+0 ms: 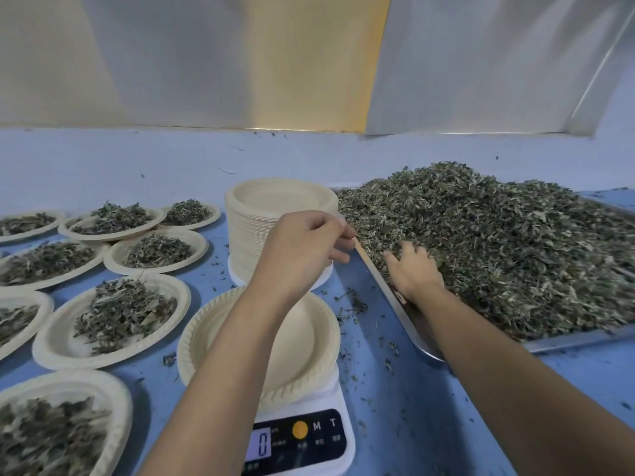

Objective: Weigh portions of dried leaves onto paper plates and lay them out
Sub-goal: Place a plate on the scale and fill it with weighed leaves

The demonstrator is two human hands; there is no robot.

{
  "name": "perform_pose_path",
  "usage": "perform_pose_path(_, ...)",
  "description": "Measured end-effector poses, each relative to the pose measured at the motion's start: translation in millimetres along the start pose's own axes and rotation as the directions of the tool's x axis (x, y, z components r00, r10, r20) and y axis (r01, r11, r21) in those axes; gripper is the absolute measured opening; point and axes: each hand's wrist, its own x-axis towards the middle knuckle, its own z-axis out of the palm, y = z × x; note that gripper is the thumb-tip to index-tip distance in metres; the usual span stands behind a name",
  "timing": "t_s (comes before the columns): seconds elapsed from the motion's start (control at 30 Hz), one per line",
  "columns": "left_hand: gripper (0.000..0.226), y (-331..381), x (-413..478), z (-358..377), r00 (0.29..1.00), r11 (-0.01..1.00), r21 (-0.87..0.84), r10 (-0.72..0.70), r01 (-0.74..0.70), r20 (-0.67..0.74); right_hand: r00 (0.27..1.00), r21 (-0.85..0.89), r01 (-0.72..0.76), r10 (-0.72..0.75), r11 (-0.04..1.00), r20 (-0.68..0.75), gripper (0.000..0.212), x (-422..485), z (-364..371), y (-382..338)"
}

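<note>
Scale (299, 438) lower centre reads 0, bare ridged paper plate (311, 338) atop. L hand (302, 249) loosely curled, empty, fronting plate stack (247, 235). R hand (414, 269) fingers sunk in dried leaves (498, 252), steel tray (567, 341) right; grip unclear. Filled plates (51, 341) left.

We find the scale (302, 438) near us on the tabletop (429, 424), with an empty plate (213, 331) on it. Just behind it stands the stack of plates (254, 214). To the right lies the tray (422, 341), with the heap of dried leaves (498, 252) in it. To the left, filled plates (58, 341) lie spread from near to far, some overlapping.
</note>
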Motion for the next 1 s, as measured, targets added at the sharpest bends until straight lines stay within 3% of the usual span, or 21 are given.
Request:
perform_pose_path(0.07,0.027,0,-1,0,1.000,1.000,0.004,-0.005,0.005,-0.003,0.993,0.061,0.049,-0.042,0.997,-0.111,0.049,0,-1,-1)
perform_pose_path(0.17,0.026,0,-1,1,1.000,1.000,0.008,-0.007,0.007,-0.007,0.975,-0.067,0.131,-0.141,0.989,-0.173,0.048,-2,0,1)
perform_pose_path(0.33,0.026,-1,-1,-1,0.999,0.999,0.016,-0.032,0.032,-0.009,0.923,-0.210,0.385,-0.378,0.899,0.074,0.043,3,5,-3)
perform_pose_path(0.47,0.026,-1,-2,-1,0.999,0.999,0.015,-0.041,0.041,0.008,0.931,-0.291,0.364,-0.336,0.885,0.142,0.040,4,4,-1)
perform_pose_path(0.63,0.026,-1,-2,-2,0.999,0.999,0.022,-0.043,0.043,0.011,0.927,-0.355,0.358,-0.373,0.863,0.029,0.037,-6,-2,-4)
perform_pose_path(0.77,0.025,-2,-2,-1,0.999,0.998,0.030,-0.052,0.051,0.017,0.948,-0.377,0.264,-0.311,0.888,-0.066,0.036,-11,-4,-6)
perform_pose_path(1.0,0.025,-4,-2,0,0.999,0.998,0.049,-0.049,0.048,0.016,0.953,-0.463,0.303,-0.272,0.833,0.135,0.038,-14,-5,-6)
